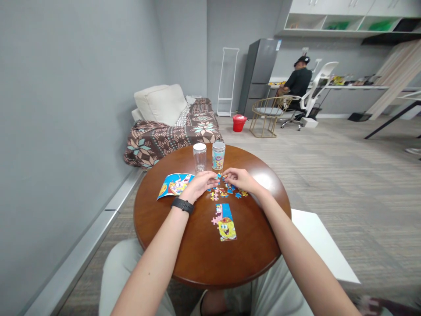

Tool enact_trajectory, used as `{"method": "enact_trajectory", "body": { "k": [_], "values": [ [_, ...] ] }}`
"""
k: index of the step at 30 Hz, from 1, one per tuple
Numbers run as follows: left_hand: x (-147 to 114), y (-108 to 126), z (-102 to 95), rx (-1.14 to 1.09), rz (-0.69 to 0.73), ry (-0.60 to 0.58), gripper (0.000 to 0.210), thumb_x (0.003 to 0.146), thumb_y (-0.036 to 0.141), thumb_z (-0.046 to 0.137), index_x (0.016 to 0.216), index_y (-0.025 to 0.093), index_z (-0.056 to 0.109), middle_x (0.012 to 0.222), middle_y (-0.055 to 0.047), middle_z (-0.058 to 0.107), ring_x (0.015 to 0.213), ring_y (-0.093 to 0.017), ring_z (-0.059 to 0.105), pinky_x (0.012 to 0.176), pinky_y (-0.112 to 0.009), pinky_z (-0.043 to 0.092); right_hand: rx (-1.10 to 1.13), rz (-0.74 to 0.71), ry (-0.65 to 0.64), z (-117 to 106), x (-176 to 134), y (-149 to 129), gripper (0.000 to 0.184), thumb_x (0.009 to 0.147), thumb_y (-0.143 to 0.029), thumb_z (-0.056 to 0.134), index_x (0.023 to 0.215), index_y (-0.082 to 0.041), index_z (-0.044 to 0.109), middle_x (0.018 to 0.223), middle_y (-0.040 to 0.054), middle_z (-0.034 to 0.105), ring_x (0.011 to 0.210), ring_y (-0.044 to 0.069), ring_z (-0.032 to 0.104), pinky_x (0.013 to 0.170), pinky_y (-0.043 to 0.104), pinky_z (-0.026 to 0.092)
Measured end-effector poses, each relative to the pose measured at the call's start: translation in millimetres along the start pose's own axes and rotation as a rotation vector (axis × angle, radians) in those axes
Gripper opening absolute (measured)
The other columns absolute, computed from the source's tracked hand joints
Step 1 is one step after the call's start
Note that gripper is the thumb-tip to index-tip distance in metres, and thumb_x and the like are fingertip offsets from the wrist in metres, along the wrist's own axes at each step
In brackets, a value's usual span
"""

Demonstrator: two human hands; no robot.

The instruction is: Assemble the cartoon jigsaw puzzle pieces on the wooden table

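Observation:
My left hand (203,182) reaches over a loose pile of jigsaw pieces (223,193), fingers loosely curved and apart, tips beside some blue pieces. Opposite it, my right hand (242,179) has thumb and fingertips pinched on what looks like a small jigsaw piece (225,177); the fingers partly cover it. Closer to me lies a joined puzzle section (226,223) with a yellow cartoon face, a pink figure and blue background. A picture sheet (174,184) with a curled edge lies left of my left hand.
Behind the pile stand a clear jar (200,159) with a white lid and a printed can (218,156). They share the round wooden table (194,250). Beyond are a covered sofa (171,136), a red bin (239,123), a wire chair (268,112) and a seated person (300,79).

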State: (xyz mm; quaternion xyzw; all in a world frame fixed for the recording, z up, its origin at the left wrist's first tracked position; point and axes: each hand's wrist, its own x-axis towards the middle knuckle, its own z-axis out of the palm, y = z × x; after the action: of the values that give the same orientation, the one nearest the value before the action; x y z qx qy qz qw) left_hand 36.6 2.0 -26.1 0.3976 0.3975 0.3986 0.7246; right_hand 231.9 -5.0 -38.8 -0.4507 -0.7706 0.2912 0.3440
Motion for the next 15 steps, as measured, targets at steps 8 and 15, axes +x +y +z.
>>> {"method": "enact_trajectory", "body": {
  "k": [8, 15],
  "values": [
    [0.0, 1.5, 1.2, -0.003, 0.003, 0.006, 0.007, 0.070, 0.011, 0.070, 0.069, 0.011, 0.063, 0.065, -0.003, 0.065, 0.060, -0.010, 0.062, 0.066, -0.023, 0.051, -0.006, 0.015, -0.003, 0.0, 0.5, 2.7, 0.025, 0.076, -0.032, 0.061, 0.094, -0.015, 0.066, 0.070, 0.0009, 0.066, 0.061, 0.011, 0.057, 0.062, 0.025, 0.048],
    [2.1, 0.2, -1.1, 0.017, 0.003, 0.001, 0.009, 0.069, 0.010, 0.071, 0.067, 0.011, 0.063, 0.064, -0.002, 0.064, 0.061, -0.009, 0.061, 0.065, -0.023, 0.050, -0.082, -0.027, -0.019, -2.5, -1.3, -4.3, 0.028, 0.081, -0.025, 0.052, 0.102, -0.015, 0.067, 0.082, 0.0042, 0.069, 0.066, 0.012, 0.058, 0.066, 0.026, 0.046]
  ]
}}
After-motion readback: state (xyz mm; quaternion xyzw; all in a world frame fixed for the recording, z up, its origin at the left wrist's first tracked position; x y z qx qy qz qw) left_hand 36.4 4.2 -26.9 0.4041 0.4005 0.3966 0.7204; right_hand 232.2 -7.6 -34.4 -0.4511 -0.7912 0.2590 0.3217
